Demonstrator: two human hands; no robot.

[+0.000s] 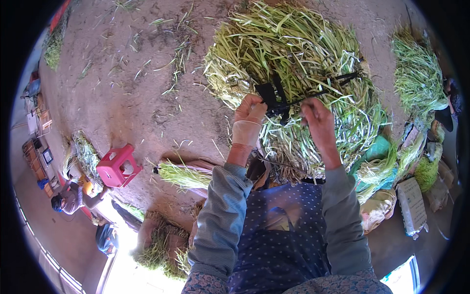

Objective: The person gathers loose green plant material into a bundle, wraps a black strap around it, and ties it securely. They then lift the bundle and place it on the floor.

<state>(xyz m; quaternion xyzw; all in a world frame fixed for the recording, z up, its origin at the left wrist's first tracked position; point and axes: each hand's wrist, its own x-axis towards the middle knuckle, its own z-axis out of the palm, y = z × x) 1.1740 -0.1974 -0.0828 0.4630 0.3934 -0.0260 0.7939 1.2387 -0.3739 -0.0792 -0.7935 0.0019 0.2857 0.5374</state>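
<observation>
A large heap of cut green and yellowish leafy stalks lies on the floor in front of me. Over the heap, my left hand, in a thin pale glove, has its fingers closed at the edge of a black strap-like piece. Beside it my right hand, which looks bare, is curled just below a thin black cord that runs up to the right across the stalks. Whether the right fingers grip the cord cannot be told. A patterned apron covers my lap.
A pink plastic stool stands at the left, near people at work. Another stalk heap lies at the right, beside a person partly in view. Close on my right are a green plastic bag and a white printed sack.
</observation>
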